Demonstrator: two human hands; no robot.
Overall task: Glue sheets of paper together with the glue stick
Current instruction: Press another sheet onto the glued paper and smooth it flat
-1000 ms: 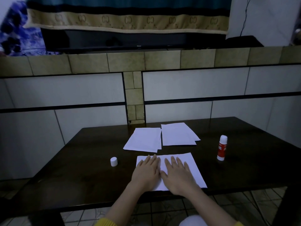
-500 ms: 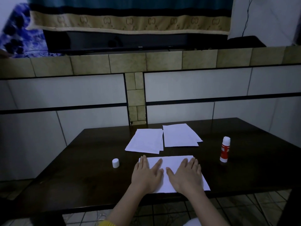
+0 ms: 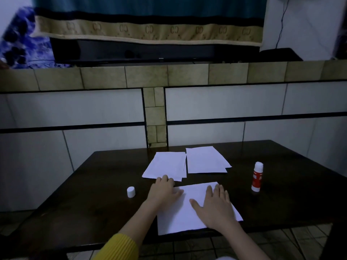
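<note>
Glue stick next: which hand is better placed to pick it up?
Right. The right hand lies flat on the near sheet, on the side where the glue stick stands; the left hand is farther.

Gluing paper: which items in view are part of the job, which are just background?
Job:
near sheet, under right hand and left hand
left paper stack
right paper stack
glue stick, upright, uncapped
white cap

Background:
table
patterned cloth
blue fabric
cable
</note>
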